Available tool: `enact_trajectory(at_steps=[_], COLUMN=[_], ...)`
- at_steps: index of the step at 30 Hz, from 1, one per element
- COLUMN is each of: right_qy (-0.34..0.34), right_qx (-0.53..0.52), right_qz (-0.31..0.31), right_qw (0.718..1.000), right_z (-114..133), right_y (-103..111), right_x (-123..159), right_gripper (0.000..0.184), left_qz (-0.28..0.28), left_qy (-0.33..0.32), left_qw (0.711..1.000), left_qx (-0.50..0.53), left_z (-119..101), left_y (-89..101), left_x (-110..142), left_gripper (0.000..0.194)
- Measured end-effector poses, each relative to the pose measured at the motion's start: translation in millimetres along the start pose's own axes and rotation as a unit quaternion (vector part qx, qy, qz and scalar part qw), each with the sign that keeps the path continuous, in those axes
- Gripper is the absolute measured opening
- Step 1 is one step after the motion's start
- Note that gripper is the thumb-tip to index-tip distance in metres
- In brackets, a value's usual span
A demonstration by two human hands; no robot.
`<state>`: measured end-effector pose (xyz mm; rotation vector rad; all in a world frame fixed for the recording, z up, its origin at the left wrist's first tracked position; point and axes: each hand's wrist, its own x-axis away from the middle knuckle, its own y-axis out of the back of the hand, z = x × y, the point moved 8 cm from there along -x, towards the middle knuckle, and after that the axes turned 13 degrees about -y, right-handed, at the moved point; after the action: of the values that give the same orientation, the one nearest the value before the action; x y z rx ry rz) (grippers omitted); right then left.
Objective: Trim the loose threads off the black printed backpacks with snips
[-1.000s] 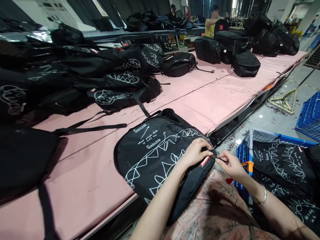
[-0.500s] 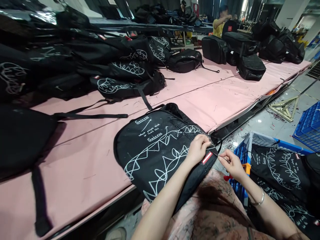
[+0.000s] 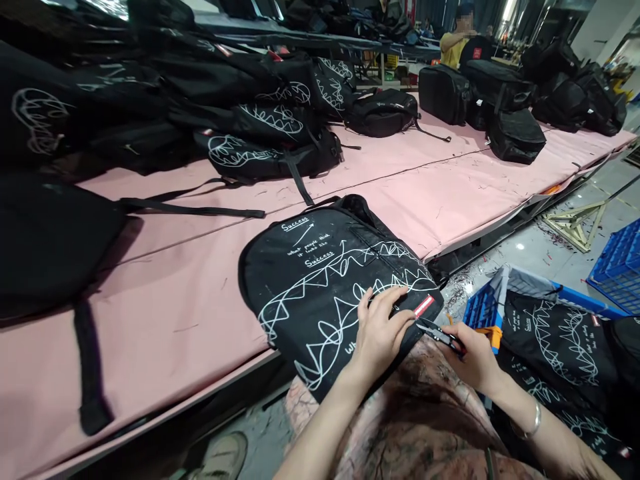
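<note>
A black backpack (image 3: pixel 300 293) printed with white scribbled lines and lettering lies face up at the front edge of the pink-covered table. My left hand (image 3: pixel 380 333) rests on its front with the fingers apart, its thumb beside a small red and white label (image 3: pixel 424 306). My right hand (image 3: pixel 473 357) is closed on a pair of thread snips (image 3: pixel 440 335). Their metal tips reach the backpack's edge just below the label. Whether a thread lies between the blades is too small to tell.
Black backpacks (image 3: pixel 270 153) are heaped at the left and back of the table (image 3: pixel 200 267). Blue crates (image 3: pixel 565 293) stand on the floor at the right, one holding printed bags. A metal stand (image 3: pixel 570 227) is behind them. A person in yellow (image 3: pixel 453 48) works at the far side.
My right hand has brought the snips' blades down to the backpack's edge; before, its fingertips pinched near there. My left hand has moved down, fingers now spread. The view has shifted slightly.
</note>
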<state>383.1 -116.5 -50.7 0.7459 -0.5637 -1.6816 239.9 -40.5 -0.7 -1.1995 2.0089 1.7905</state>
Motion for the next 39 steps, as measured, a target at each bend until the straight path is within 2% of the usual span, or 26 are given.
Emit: enact_trajectory(at_steps=[3,8,11,13,16,19,21,23,25,27,32,39], right_qy=[0.006,0.005,0.001,0.009,0.002,-0.025,-0.004,0.021,0.020,0.022,0.085,0.157], right_qx=[0.027,0.092,0.134,0.126,0.054,-0.016,-0.051,-0.091,-0.121,-0.128,-0.130,-0.114], right_qz=[-0.018,-0.076,-0.080,-0.075,-0.083,-0.094,-0.078,-0.050,-0.022,0.011,0.092,0.143], right_qw=[0.999,0.993,0.988,0.989,0.995,0.995,0.996,0.994,0.992,0.991,0.984,0.971], right_z=[7.6,23.8,31.2,32.7,21.2,-7.2,-24.4,-40.4,-55.4,-62.8,-50.9,-31.8], right_y=[-4.9,-7.7,-13.3,-14.4,-2.8,19.4,31.9,40.5,44.1,41.6,26.9,21.8], right_x=[-2.9,-7.1,-9.4,-9.7,-12.2,-24.9,-39.1,-55.0,-69.7,-80.6,-97.4,-115.4], right_gripper=[0.013,0.017,0.016,0.016,0.014,0.018,0.019,0.017,0.019,0.019,0.019,0.016], left_qz=[-0.037,-0.056,-0.058,-0.070,-0.107,-0.072,-0.021,0.013,0.030,0.026,0.041,0.048], left_qy=[0.004,0.000,0.001,0.015,0.054,0.034,-0.011,-0.019,0.020,0.073,0.144,0.158], left_qw=[0.999,0.998,0.998,0.997,0.993,0.992,0.993,0.998,0.999,0.993,0.978,0.974], left_qx=[-0.007,-0.008,-0.006,-0.004,0.018,0.098,0.113,0.060,-0.022,-0.086,-0.148,-0.153], left_z=[-5.1,-9.6,-9.8,-8.7,-10.6,-30.2,-50.2,-60.0,-55.8,-45.6,-30.0,-27.2], left_y=[2.4,6.1,6.0,8.6,17.9,14.2,6.3,-1.0,-6.2,-6.7,-4.6,-5.8], left_x=[-3.8,-2.3,-1.3,-0.9,2.7,6.9,13.2,24.3,38.2,52.2,72.2,75.6], left_gripper=[0.014,0.015,0.015,0.015,0.016,0.013,0.013,0.034,0.054,0.060,0.061,0.059])
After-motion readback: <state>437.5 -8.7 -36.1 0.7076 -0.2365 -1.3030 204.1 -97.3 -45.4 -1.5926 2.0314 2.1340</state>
